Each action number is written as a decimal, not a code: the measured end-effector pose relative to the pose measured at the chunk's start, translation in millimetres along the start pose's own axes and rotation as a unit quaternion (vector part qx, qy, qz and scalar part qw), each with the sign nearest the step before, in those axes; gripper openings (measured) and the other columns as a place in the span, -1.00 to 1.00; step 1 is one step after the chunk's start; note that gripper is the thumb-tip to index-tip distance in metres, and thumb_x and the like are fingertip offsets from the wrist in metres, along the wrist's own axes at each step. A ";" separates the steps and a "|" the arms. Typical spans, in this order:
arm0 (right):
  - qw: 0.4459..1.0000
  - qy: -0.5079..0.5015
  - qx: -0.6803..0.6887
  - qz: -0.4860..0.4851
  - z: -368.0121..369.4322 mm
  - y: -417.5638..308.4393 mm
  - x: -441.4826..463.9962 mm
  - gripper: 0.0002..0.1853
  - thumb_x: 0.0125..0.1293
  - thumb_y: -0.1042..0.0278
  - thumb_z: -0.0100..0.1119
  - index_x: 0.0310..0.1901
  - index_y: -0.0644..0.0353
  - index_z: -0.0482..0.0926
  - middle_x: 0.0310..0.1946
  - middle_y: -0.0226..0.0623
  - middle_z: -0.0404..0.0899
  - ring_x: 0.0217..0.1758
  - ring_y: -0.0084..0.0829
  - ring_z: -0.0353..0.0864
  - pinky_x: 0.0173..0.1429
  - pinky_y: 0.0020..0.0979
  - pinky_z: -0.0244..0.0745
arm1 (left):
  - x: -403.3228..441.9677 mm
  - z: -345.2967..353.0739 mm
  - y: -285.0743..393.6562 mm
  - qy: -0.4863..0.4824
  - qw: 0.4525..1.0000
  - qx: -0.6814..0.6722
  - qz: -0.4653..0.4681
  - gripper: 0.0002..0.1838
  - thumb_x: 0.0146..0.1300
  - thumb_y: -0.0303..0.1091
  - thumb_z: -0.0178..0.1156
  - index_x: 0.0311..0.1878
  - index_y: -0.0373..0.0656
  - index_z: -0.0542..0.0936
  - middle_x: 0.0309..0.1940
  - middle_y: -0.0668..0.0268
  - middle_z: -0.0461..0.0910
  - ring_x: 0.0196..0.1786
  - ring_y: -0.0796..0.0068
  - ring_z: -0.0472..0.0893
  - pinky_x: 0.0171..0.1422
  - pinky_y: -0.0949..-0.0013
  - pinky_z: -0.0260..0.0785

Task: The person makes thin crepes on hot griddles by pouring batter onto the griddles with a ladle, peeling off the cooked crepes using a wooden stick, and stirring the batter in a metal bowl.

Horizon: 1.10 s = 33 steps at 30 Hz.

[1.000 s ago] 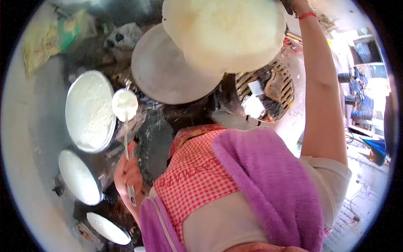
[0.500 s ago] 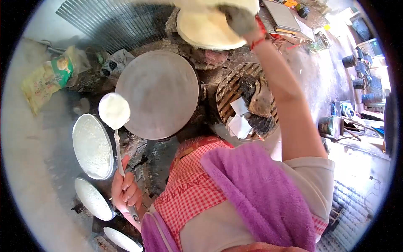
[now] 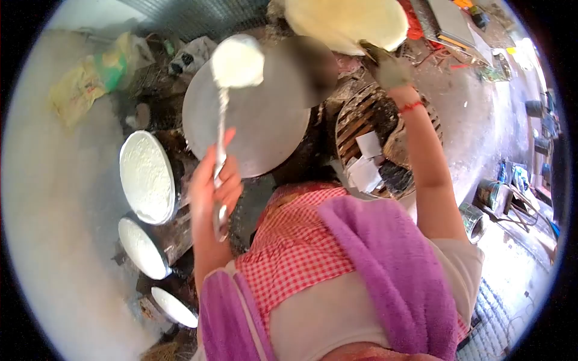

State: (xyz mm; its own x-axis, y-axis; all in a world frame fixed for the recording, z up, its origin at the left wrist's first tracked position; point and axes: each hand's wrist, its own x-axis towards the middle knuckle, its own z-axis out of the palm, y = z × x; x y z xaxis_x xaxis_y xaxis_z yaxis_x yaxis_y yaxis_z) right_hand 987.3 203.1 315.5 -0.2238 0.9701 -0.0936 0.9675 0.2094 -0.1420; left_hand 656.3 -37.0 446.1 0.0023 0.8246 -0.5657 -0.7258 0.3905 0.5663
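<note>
Now the ladle point(image 3: 223, 107) points away from the person point(image 3: 304, 240), its long handle running almost straight away from them, and its round end, full of white mix point(image 3: 239, 60), shows over the far left part of the round pan point(image 3: 253, 126). The left hand point(image 3: 214, 180) grips the handle near the pan's close left edge. The right hand point(image 3: 392, 73) is past the pan's right side, near the pale flat sheet point(image 3: 349, 24); I can't tell if it holds anything. Half a second ago, the round end was by the pan's left edge, and the right hand was over the sheet.
</note>
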 end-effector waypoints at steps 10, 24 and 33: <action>0.977 0.017 0.212 0.008 68.5 -83.0 -234.1 -0.64 0.31 0.14 0.15 0.06 0.12 0.54 -0.19 -0.10 0.63 -0.15 -0.04 0.64 -0.08 -0.15 0.55 | 94.5 -32.4 -63.5 -0.084 0.991 -0.096 -0.043 -0.66 0.46 -0.16 0.02 0.20 -0.07 0.38 -0.50 0.45 0.27 -0.65 0.71 0.20 -0.62 0.58 0.08; 0.966 -0.063 0.241 0.061 70.5 -182.9 -214.4 -0.58 0.31 0.19 0.10 0.15 0.20 0.49 0.05 0.03 0.55 0.12 0.02 0.53 0.19 -0.13 0.46 | 155.4 -126.6 37.9 0.136 0.686 0.606 0.380 -0.55 0.22 -0.45 0.19 0.22 -0.13 0.52 -0.32 0.27 0.47 -0.35 0.37 0.51 -0.27 0.34 0.41; 0.801 -0.044 0.554 0.222 91.8 -190.7 -233.4 -0.47 0.30 0.27 0.22 0.32 -0.01 0.43 0.00 -0.34 0.63 -0.29 -0.65 0.57 -0.34 -0.57 0.47 | 87.0 -124.9 95.7 0.196 0.528 0.685 0.463 -0.48 0.11 -0.59 0.17 0.17 0.07 0.60 -0.18 0.26 0.42 -0.17 0.30 0.51 -0.01 0.30 0.40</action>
State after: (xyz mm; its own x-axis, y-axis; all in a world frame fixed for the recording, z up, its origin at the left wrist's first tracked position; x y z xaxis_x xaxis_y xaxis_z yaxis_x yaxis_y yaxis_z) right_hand 844.1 -74.5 273.9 0.0590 0.8964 -0.4393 0.2653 -0.4383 -0.8588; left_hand 501.1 21.1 376.3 -0.2543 0.8786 0.4041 0.8874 0.0459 0.4587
